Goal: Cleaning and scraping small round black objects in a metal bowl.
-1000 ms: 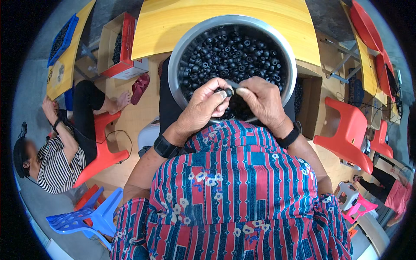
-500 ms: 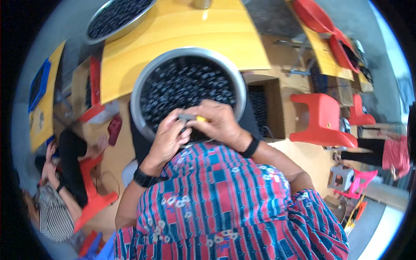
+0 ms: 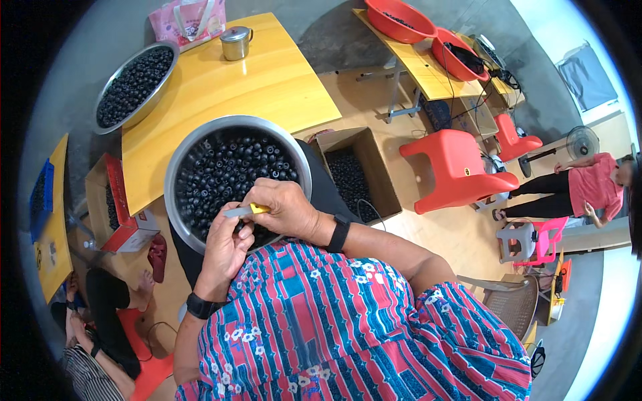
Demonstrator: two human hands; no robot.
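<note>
A wide steel bowl (image 3: pixel 171 194) rests on my lap, holding many small, round, shiny black rubber-like pieces (image 3: pixel 231 164). Above its near part, my right hand (image 3: pixel 291 207) grips a small knife (image 3: pixel 242 210) with a yellow handle and a short grey blade. The blade points left, over the fingers of my left hand (image 3: pixel 224 250). Those fingers pinch one small black piece (image 3: pixel 239 226), mostly covered by finger and thumb. Both hands are close together, nearly touching.
Ahead stands a yellow table (image 3: pixel 221 83) with a second bowl of black pieces (image 3: pixel 137 83), a lidded metal mug (image 3: pixel 235 44) and a pink bag (image 3: pixel 188 23). Right are a cardboard box (image 3: pixel 382 194), a red stool (image 3: pixel 455 170) and a standing person (image 3: pixel 595 184). Another person (image 3: pixel 110 301) sits left.
The view has turned, so the bowl and hands appear farther left and more of the table shows. My right hand still holds the knife against the left fingers.
</note>
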